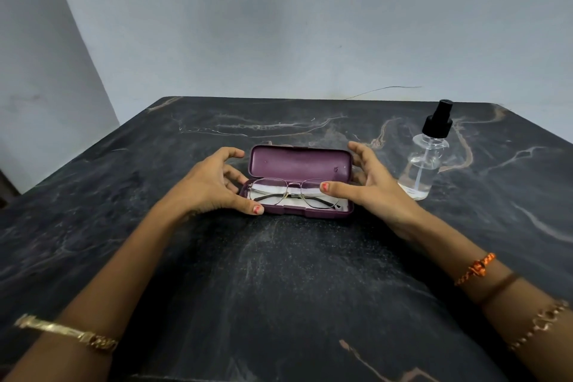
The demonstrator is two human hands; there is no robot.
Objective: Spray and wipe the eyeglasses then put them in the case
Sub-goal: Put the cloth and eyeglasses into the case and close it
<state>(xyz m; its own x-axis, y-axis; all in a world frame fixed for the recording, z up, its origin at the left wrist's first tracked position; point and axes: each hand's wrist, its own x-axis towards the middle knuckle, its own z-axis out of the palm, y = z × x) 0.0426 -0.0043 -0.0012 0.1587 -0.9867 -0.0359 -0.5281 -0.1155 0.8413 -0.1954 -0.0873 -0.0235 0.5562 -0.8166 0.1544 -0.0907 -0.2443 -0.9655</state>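
Dark marble table: eyeglasses in open case; left hand, right hand loosely spread, holding nothing. Judged: stowing done or removal pending; next, lid or lift.

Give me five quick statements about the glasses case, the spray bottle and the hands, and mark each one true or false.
1. The purple case is open. True.
2. The eyeglasses lie on the table beside the case. False: they lie inside it, on a white cloth.
3. The spray bottle lies tipped over. False: it stands upright.
4. The right hand grips the bottle. False: it is at the case's right end.
5. The left hand is at the case's left end. True.
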